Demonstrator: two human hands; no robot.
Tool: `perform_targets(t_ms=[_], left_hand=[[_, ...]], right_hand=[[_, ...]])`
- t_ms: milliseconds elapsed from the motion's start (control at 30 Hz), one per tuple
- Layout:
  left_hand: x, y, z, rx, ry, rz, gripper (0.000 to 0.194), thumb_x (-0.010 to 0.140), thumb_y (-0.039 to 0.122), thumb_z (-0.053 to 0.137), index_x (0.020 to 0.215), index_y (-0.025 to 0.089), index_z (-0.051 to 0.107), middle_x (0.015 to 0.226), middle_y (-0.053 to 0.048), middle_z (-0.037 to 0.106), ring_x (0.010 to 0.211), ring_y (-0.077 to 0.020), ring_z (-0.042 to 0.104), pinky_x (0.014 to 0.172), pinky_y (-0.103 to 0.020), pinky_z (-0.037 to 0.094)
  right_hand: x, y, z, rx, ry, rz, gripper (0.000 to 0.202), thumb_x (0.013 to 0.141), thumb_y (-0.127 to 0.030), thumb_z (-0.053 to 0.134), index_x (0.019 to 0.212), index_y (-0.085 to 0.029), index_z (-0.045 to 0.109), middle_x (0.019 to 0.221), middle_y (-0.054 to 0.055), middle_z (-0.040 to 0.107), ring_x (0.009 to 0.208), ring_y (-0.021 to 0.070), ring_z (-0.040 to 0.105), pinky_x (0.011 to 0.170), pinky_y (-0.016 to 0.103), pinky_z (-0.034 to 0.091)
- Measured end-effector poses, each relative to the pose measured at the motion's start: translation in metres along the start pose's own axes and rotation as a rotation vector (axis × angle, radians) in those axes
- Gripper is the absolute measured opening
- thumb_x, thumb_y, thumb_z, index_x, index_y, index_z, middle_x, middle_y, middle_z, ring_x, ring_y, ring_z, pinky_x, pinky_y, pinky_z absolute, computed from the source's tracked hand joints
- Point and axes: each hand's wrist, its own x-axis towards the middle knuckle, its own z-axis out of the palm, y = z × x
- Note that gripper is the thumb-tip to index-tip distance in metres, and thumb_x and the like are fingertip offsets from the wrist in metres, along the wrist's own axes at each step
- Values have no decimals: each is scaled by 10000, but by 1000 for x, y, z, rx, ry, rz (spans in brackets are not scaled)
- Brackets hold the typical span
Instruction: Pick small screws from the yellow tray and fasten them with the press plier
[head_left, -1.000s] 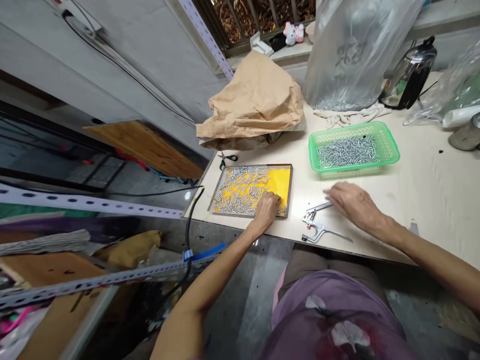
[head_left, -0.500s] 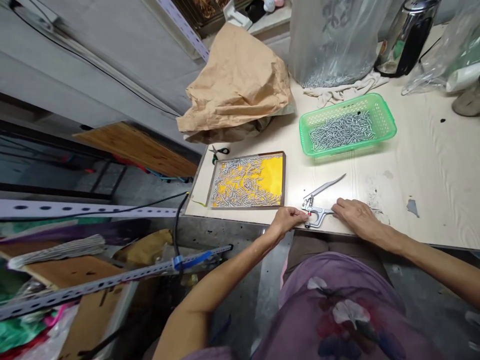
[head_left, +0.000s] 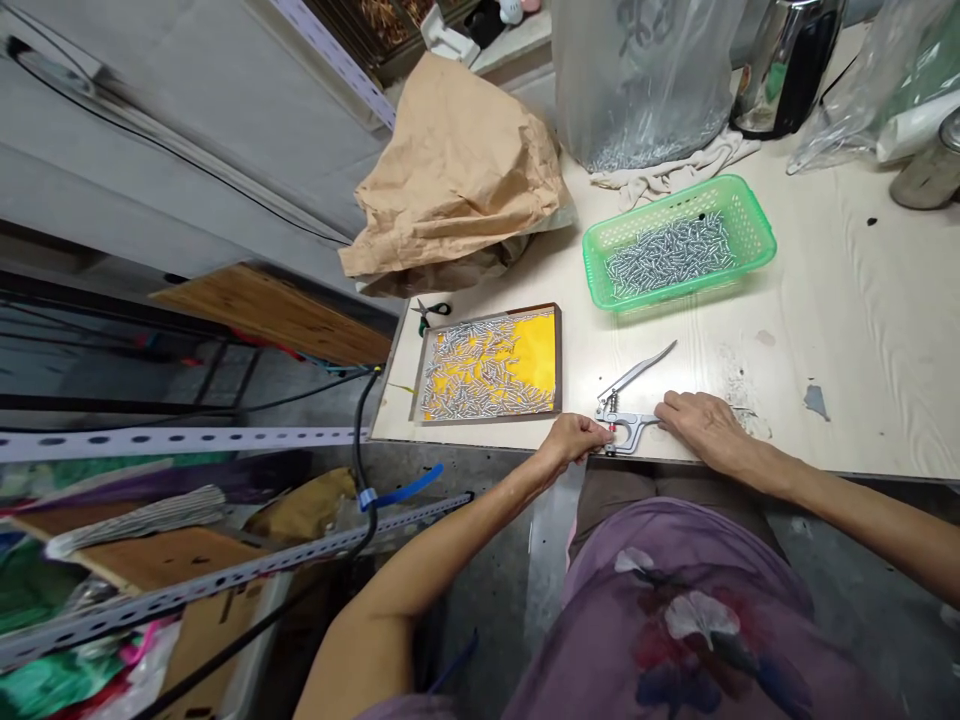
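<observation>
Metal snap pliers (head_left: 636, 424) lie on the table near its front edge, with the upper handle raised and a spring and a small red part at the jaw. My right hand (head_left: 703, 430) has its fingers closed on the end of the lower handle. At the jaw, on the other side, the fingertips of my left hand (head_left: 573, 440) are pinched together. Whatever is between them is too small to make out. To the left of the pliers is a shallow tray (head_left: 558, 360) with a yellow bottom, holding many small silver metal pieces.
Beyond the pliers stands a green plastic basket (head_left: 596, 296) of similar silver pieces. Scissors (head_left: 430, 312) lie behind the tray. A crumpled brown paper bag (head_left: 465, 170), a clear plastic bag (head_left: 637, 90), a cloth (head_left: 675, 170) and a kettle (head_left: 784, 70) stand farther back.
The view has shifted slightly, so the table items appear a little farther left. Both hands stay at the pliers, in nearly the same pose.
</observation>
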Motion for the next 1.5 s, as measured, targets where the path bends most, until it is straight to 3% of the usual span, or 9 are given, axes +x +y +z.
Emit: perform_targets(t_ms=[133,267,367,500,600,733,900,1333,1500], left_hand=[[-2,0,0,2,0,7,278,688,331,791,628,109,636,450,73,506,327,-21,320,344,-178,256],[-3,-1,0,11,6,16,275,682,340,798,659,109,652,453,74,509,337,-23,335,346,-173,265],[-1,-1,-2,6,-30,-9,281,695,350,789,658,107,652,455,72,512,343,-22,339,352,-169,275],[2,-2,-4,-15,-74,-57,288,698,362,791,683,107,658,456,74,516,336,-21,343,352,-167,282],[3,-2,-5,-12,-78,-49,285,705,351,793,675,108,646,455,75,518,328,-15,348,350,-159,273],[2,0,-5,-10,-99,-67,254,726,293,780,644,111,622,456,75,523,319,-13,358,347,-156,279],[0,0,-3,-50,-94,-73,241,716,282,785,661,105,632,476,70,541,329,-17,378,360,-161,325],[-10,-6,10,-260,-16,-66,248,690,282,820,712,94,660,484,80,513,319,-5,376,322,-135,334],[-12,-1,16,-305,35,-91,219,719,239,804,701,94,640,450,91,476,320,-16,389,345,-152,414]], right_hand=[[-1,7,-5,58,-18,-24,222,927,-310,539,1086,-175,616,1001,105,646,838,207,577,673,306,377],[4,27,-4,47,93,-46,741,791,-551,667,1385,-179,424,1421,208,458,1194,341,485,875,432,428],[12,41,2,39,85,-102,927,711,-659,684,1439,-184,363,1517,220,342,1347,393,339,970,511,391],[21,45,5,19,68,-143,763,782,-639,623,1382,-201,445,1492,188,397,1343,386,337,957,509,395],[30,44,1,-18,92,-74,474,919,-447,511,1324,-201,497,1435,151,475,1259,338,405,888,446,398],[50,52,-4,-66,93,-8,283,938,-198,419,1144,-212,614,1136,124,643,1035,282,464,778,386,333],[67,61,-5,-125,48,-38,309,953,-142,356,919,-210,655,910,97,656,882,239,434,721,362,248],[63,59,-4,-254,126,-60,260,953,-110,406,889,-198,643,843,66,671,824,208,445,709,349,213],[61,58,-2,-259,157,-66,255,948,-107,411,887,-204,639,848,66,673,827,208,451,712,345,220]])
